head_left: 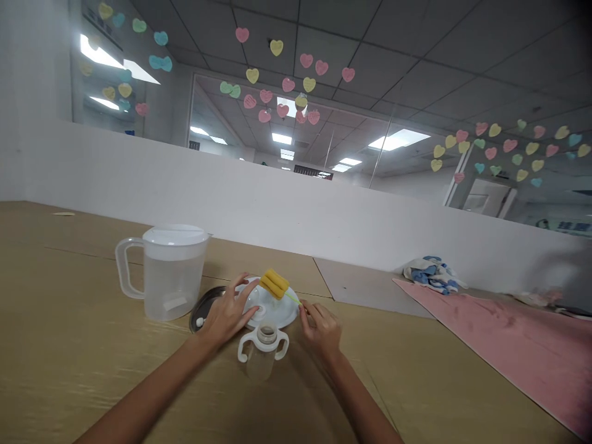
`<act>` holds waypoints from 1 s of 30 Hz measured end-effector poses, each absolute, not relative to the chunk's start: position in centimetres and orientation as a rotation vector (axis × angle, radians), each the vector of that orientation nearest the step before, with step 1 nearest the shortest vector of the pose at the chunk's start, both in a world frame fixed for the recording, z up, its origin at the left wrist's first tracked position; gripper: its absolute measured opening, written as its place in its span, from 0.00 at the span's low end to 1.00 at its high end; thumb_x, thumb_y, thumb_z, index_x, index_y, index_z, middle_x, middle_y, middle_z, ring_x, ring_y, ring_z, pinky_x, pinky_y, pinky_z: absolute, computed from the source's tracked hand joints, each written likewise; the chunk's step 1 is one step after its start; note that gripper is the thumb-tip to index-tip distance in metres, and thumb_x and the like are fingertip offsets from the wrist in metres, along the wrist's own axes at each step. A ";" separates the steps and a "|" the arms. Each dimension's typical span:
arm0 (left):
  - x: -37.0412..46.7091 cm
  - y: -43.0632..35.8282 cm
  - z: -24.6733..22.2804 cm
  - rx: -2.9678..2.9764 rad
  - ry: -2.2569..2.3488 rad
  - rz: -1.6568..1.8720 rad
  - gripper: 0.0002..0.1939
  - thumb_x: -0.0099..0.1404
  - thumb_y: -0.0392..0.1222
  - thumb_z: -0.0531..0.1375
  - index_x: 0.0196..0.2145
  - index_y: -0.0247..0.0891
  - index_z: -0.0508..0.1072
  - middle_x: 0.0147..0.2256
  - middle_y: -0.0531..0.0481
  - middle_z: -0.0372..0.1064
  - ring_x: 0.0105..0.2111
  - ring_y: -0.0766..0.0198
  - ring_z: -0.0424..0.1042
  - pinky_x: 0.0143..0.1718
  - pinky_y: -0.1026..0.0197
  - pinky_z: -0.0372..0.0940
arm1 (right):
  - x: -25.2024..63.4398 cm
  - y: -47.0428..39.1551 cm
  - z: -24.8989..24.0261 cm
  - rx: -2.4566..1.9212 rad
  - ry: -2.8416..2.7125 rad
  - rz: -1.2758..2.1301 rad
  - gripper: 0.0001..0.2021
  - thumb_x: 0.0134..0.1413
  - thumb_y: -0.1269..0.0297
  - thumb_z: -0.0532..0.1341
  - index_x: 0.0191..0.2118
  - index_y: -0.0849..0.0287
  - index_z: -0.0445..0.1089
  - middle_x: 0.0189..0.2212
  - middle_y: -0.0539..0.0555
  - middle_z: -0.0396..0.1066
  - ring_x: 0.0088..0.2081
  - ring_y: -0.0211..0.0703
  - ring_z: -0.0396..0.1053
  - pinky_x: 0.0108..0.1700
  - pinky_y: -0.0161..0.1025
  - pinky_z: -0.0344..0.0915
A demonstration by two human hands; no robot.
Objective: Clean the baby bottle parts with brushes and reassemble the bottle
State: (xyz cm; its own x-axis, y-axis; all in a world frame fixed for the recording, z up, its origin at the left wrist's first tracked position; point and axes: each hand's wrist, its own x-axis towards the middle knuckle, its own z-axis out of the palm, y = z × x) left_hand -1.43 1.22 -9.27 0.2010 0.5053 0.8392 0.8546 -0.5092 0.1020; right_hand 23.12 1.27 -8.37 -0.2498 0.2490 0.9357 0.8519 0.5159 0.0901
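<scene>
A yellow sponge brush (274, 283) with a thin green handle is tilted above a white plate (283, 314). My right hand (322, 328) pinches the end of its handle, to the right of the plate. At the plate's left side, my left hand (230, 313) has its fingers spread, with the fingertips close to the sponge and nothing seen in its grasp. Between my forearms stands a clear bottle (260, 361) with two white handles, its mouth uncovered. On the plate lies a small whitish part (259, 312). Partly behind my left hand is a dark round dish (203, 306) holding a small white piece (200, 322).
A translucent lidded pitcher (173, 277) stands to the left of the dark dish. Further right are a pink mat (499, 333) and a crumpled blue and white cloth (431, 274). A low white wall (277, 209) runs behind the brown tabletop (92, 345).
</scene>
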 end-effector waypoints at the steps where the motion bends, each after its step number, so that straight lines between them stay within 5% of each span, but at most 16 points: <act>1: -1.4 1.5 -9.0 -2.101 -1.295 -1.260 0.27 0.60 0.45 0.56 0.56 0.44 0.54 0.54 0.40 0.51 0.46 0.55 0.67 0.40 0.57 0.68 | 23.1 1.3 -8.4 -0.931 -1.765 -0.757 0.11 0.57 0.66 0.54 0.34 0.59 0.75 0.20 0.52 0.70 0.22 0.33 0.67 0.28 0.29 0.59; 8: -0.7 4.6 -6.2 -2.336 -1.247 -1.500 0.36 0.56 0.37 0.55 0.60 0.36 0.45 0.44 0.44 0.61 0.46 0.57 0.63 0.52 0.51 0.59 | 23.3 1.8 -9.1 -0.949 -1.748 -0.766 0.10 0.56 0.66 0.55 0.36 0.58 0.75 0.22 0.52 0.71 0.24 0.33 0.67 0.29 0.29 0.58; 17: 0.3 6.2 -5.5 -2.430 -1.189 -1.509 0.38 0.53 0.28 0.52 0.60 0.38 0.45 0.48 0.44 0.63 0.50 0.59 0.62 0.54 0.52 0.56 | 23.7 2.2 -9.1 -0.930 -1.704 -0.882 0.10 0.56 0.66 0.56 0.36 0.57 0.76 0.23 0.51 0.71 0.24 0.31 0.65 0.29 0.30 0.57; 22: 1.2 4.7 -4.7 -2.572 -0.836 -1.185 0.33 0.57 0.24 0.47 0.58 0.42 0.52 0.51 0.45 0.62 0.53 0.60 0.60 0.55 0.52 0.56 | 23.8 2.1 -9.1 -0.908 -1.802 -0.986 0.10 0.57 0.66 0.56 0.37 0.55 0.75 0.22 0.52 0.71 0.24 0.32 0.65 0.28 0.32 0.55; 26: 1.8 3.6 -4.1 -2.712 -0.764 -0.992 0.29 0.60 0.27 0.49 0.58 0.45 0.54 0.51 0.46 0.64 0.51 0.61 0.62 0.54 0.54 0.57 | 24.4 2.1 -9.4 -0.946 -1.847 -0.973 0.11 0.58 0.67 0.54 0.38 0.56 0.75 0.23 0.52 0.71 0.26 0.32 0.65 0.30 0.32 0.56; 30: 1.6 3.2 -3.5 -2.845 -1.255 -1.241 0.31 0.62 0.44 0.53 0.61 0.41 0.47 0.46 0.46 0.68 0.46 0.59 0.66 0.48 0.57 0.61 | 24.7 2.0 -9.6 -0.938 -1.828 -1.013 0.11 0.58 0.66 0.55 0.40 0.52 0.75 0.25 0.51 0.71 0.26 0.30 0.65 0.31 0.31 0.56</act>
State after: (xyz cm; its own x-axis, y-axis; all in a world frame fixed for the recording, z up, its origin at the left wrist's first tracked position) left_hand 1.59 3.18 -3.50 0.4503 0.7063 0.5462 0.5542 -0.7007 0.4493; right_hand 24.74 2.01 -9.62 -0.3810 0.2097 0.9005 0.8748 0.3971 0.2777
